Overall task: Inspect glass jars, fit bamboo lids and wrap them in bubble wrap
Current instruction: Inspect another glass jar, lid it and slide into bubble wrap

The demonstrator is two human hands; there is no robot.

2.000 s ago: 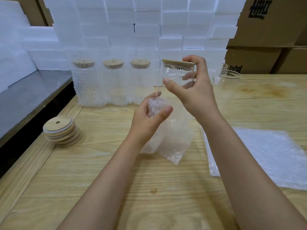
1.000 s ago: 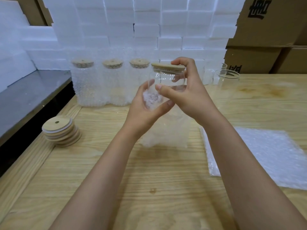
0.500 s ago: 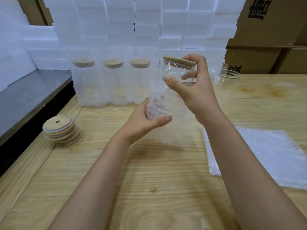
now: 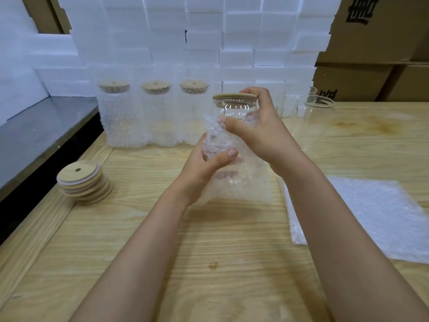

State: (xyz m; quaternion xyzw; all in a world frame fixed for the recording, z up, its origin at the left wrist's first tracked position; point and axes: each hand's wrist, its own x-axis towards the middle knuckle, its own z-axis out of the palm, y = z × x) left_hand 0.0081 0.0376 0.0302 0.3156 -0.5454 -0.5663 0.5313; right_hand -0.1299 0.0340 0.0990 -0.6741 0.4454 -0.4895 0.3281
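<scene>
Right hand (image 4: 260, 133) grips the lidded glass jar (image 4: 233, 110) near its top. Left hand (image 4: 204, 166) pinches the soft, light bubble wrap (image 4: 241, 182) around it. The glass is likely rigid, slippery and fragile.

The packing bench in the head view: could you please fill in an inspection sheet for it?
Surface: wooden bench, small stain in front.
Job's things: lidded jar held half inside a bubble wrap sleeve; three wrapped jars behind; lid stack left; flat bubble wrap right; bare jars beyond.
Clutter: nothing seen.
Grippers: left hand grips the sleeve; right hand holds the jar by its top.
Cables: nothing seen.
Surroundings: foam blocks, cartons.
</scene>
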